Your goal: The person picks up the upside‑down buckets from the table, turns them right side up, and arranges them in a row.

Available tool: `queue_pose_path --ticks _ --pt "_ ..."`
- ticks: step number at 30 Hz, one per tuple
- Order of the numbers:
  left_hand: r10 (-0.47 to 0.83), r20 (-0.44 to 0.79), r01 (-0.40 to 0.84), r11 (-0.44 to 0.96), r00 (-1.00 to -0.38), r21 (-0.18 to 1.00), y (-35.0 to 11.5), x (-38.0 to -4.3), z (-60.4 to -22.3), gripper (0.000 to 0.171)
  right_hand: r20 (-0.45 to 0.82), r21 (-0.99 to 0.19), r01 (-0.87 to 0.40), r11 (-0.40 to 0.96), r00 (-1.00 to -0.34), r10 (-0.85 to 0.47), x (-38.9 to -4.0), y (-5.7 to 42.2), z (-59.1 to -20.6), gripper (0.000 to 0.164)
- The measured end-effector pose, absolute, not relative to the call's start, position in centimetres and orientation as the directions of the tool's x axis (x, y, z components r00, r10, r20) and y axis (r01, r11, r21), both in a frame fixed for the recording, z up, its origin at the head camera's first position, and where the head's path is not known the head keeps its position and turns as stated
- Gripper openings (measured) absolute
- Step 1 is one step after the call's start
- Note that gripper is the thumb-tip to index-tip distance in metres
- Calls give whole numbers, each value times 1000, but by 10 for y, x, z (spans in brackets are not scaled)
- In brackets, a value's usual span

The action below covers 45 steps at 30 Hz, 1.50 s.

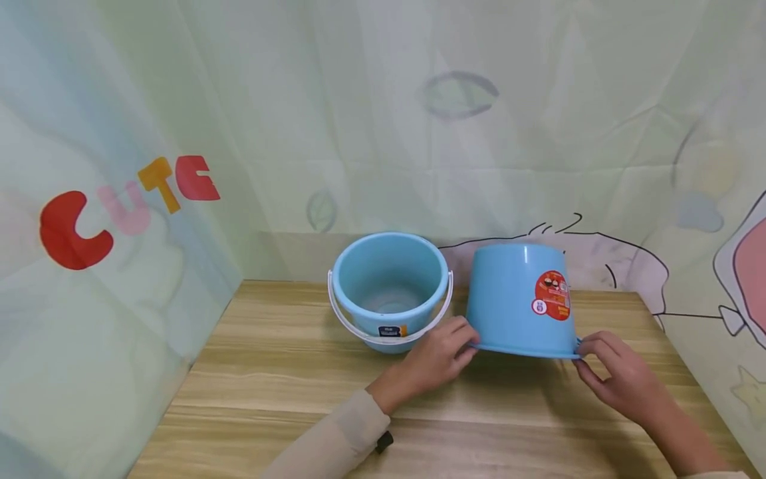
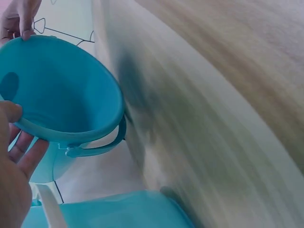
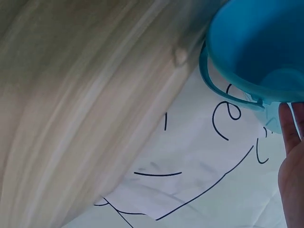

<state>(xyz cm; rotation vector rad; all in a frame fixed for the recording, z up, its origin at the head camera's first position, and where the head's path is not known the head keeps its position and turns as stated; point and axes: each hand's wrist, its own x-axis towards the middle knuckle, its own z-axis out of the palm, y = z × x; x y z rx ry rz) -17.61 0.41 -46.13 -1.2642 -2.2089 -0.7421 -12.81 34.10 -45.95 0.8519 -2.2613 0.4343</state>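
A light blue bucket [image 1: 514,299] is held upside down and tilted, its mouth facing down toward me. A red oval sticker [image 1: 553,296] is on its wall. My left hand [image 1: 439,356] pinches the rim's left side, thumb and fingers on either face. At the right side of the rim, my right hand [image 1: 619,379] grips with thumb and fingertips. Both wrist views look into the hollow inside, and a blue handle [image 2: 95,151] hangs from the rim. Left of it, a second blue bucket [image 1: 368,320] stands upright, its white handle [image 1: 389,340] lowered across the front.
Both buckets are over a wood-grain table [image 1: 287,399]. A printed curtain [image 1: 371,133] hangs behind the table and along both sides. The upright bucket stands close to my left hand, near the table's back edge.
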Motion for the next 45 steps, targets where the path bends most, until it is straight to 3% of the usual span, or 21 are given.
queue_pose_path --ticks 12,18,29,45 --pt "603 657 881 416 -453 226 3 -177 -444 14 713 -31 -722 691 -501 -491 -134 340 -445 56" --pt "605 640 875 407 -473 262 3 -178 -439 13 681 -57 -712 700 -540 -494 -133 339 -439 54" --pt "580 563 808 399 -589 433 0 -174 -429 15 654 -110 -714 691 -576 -491 -133 334 -433 50" --pt "566 577 808 386 -589 446 0 -173 -412 16 639 -113 -706 699 -591 -493 -135 334 -412 54"
